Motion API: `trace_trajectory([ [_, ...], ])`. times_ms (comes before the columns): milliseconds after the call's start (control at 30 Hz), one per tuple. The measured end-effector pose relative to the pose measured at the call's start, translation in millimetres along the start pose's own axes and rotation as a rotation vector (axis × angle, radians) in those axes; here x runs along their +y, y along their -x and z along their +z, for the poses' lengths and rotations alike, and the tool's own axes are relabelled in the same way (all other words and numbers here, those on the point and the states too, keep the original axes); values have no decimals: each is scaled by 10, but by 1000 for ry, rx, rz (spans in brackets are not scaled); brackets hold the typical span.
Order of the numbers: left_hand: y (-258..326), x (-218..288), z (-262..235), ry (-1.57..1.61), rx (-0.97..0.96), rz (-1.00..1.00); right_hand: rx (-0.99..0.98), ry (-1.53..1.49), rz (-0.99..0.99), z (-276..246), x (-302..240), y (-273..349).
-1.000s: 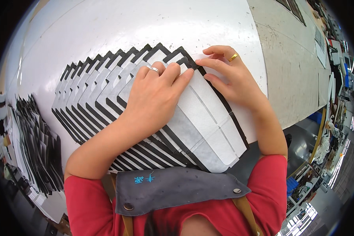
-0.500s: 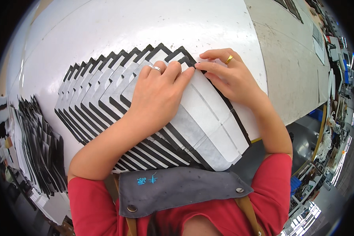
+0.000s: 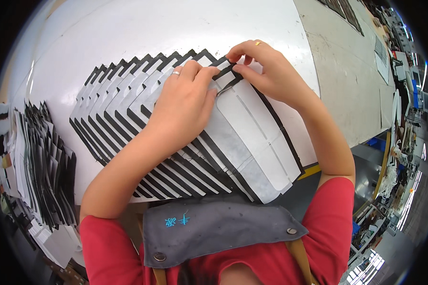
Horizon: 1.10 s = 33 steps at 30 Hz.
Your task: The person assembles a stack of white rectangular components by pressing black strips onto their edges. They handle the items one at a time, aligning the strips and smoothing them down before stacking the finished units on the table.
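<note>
Flat white panels (image 3: pixel 257 137) with black edging lie on the table in a fanned, overlapping row, running from left to right in front of me. My left hand (image 3: pixel 183 97) is closed, its bent fingers at the black edging near the top of the rightmost panel, thumb lower down on it. Just to the right, my right hand (image 3: pixel 266 71) pinches the black top corner of that same panel, thumb and index finger together. A black strip is folded up between the two hands. The fingertips' undersides are hidden.
More black-and-white panels (image 3: pixel 47 161) are bunched upright at the left, beside the white tabletop (image 3: pixel 142 28). A grey-beige board (image 3: pixel 352 90) covers the table's right side. Dark pieces (image 3: pixel 345 14) lie at the far right. Shelving and cluttered goods stand past the right edge.
Both hands have shifted slightly up and left at the panel's top corner. The black edging there is now lifted, and a dark fold shows between the hands.
</note>
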<state>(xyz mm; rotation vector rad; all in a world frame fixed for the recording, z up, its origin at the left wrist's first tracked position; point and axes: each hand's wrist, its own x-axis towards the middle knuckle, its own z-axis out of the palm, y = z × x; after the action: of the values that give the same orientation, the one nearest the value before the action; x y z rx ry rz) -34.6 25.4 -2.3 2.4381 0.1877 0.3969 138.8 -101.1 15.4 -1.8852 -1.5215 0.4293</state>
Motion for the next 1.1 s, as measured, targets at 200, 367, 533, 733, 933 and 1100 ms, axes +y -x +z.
trace_trajectory([
  [200,30,-34,69,-12,46,-41,-147,64,50,5,30,-134],
  [367,22,-53,78,22,73,-30,-205,-63,41,-47,43,-121],
  [533,20,-70,96,55,108,0,-151,-133,-8,17,133,-66],
  [733,34,-82,135,-86,118,101,-75,-64,-73,38,165,58],
  [933,38,-45,141,-292,71,168,33,175,-237,103,194,234],
  [1100,26,-34,114,-327,43,173,79,-122,28,99,117,315],
])
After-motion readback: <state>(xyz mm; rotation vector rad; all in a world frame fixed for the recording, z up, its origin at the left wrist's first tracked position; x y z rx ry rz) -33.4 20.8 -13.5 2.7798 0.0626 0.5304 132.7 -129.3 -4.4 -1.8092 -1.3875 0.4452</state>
